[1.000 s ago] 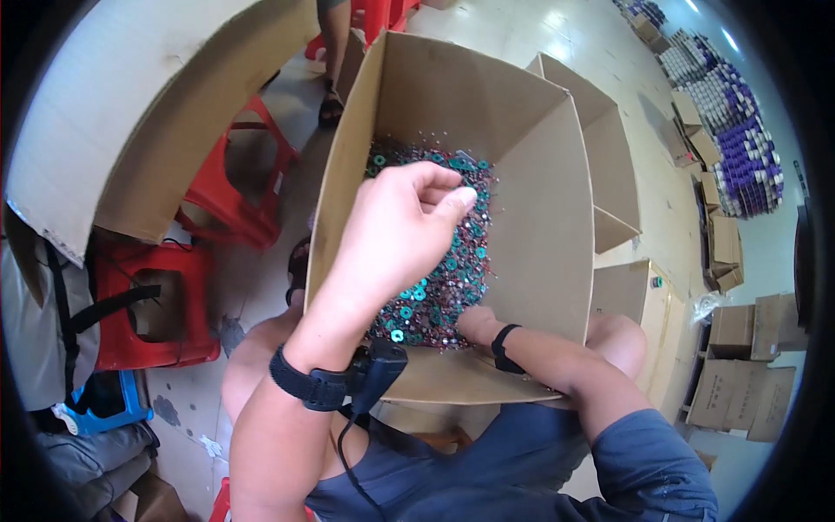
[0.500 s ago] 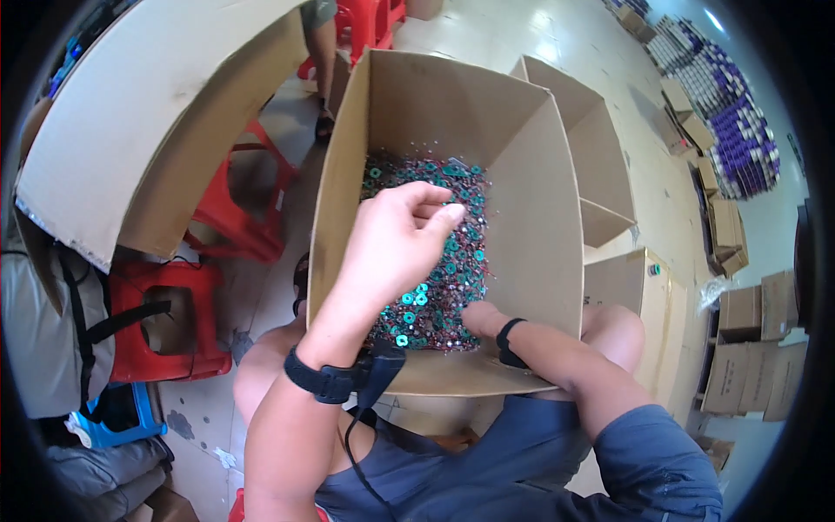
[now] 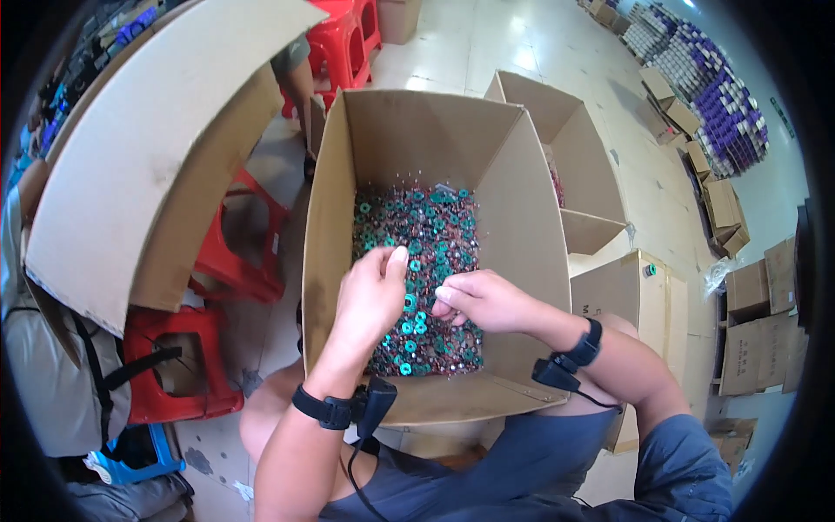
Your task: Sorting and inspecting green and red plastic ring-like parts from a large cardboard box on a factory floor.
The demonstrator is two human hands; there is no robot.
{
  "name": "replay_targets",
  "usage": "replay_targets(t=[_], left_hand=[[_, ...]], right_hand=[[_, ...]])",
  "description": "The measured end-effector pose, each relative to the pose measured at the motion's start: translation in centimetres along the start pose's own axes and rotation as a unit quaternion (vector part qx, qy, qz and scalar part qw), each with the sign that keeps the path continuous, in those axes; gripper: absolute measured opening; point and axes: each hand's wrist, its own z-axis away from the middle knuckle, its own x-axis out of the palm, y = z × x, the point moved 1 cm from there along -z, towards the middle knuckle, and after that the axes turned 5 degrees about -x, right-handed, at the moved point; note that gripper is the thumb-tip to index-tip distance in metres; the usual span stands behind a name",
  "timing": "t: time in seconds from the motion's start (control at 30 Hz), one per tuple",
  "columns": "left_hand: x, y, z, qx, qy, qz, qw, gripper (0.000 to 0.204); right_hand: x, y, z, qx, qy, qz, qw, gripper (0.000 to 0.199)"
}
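Left hand (image 3: 372, 296) hides some green rings (image 3: 416, 228).

To my left I see a large cardboard flap (image 3: 165, 157) tilted over two red plastic stools (image 3: 235, 252), one behind the other, with a blue stool (image 3: 130, 457) near the lower edge. A grey bag with black straps (image 3: 61, 383) rests against the nearer red stool. Behind and to the right stands a second open cardboard box (image 3: 565, 157). On the pale floor (image 3: 487, 43) far right, smaller closed cartons (image 3: 748, 304) are stacked, and rows of purple-topped items (image 3: 704, 78) sit well beyond.
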Motion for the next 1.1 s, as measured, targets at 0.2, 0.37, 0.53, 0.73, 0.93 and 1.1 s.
replay_targets(t=[0.2, 0.37, 0.53, 0.73, 0.93, 1.1], left_hand=[[2.6, 2.3, -0.1, -0.234, -0.26, 0.354, 0.868, 0.041], [6.0, 2.4, 1.4, -0.24, -0.307, 0.381, 0.839, 0.037], [7.6, 1.6, 1.2, -0.178, -0.241, 0.546, 0.782, 0.048], [6.6, 2.6, 1.0, -0.139, -0.293, 0.6, 0.732, 0.06], [6.5, 3.1, 1.3, -0.101, -0.199, 0.547, 0.807, 0.04], [7.1, 2.8, 1.2, -0.029, -0.171, 0.513, 0.841, 0.042]], right_hand=[[-3.6, 0.5, 1.7, -0.258, 0.131, -0.433, 0.854, 0.031], [-4.5, 1.3, 2.1, -0.267, 0.094, -0.526, 0.802, 0.033], [-5.4, 2.2, 3.1, -0.233, 0.082, -0.588, 0.77, 0.031], [-6.3, 2.2, 3.7, -0.221, 0.125, -0.555, 0.792, 0.034], [-6.2, 2.2, 3.8, -0.235, 0.193, -0.425, 0.853, 0.025], [-4.1, 1.9, 3.3, -0.174, 0.371, -0.023, 0.912, 0.016]])
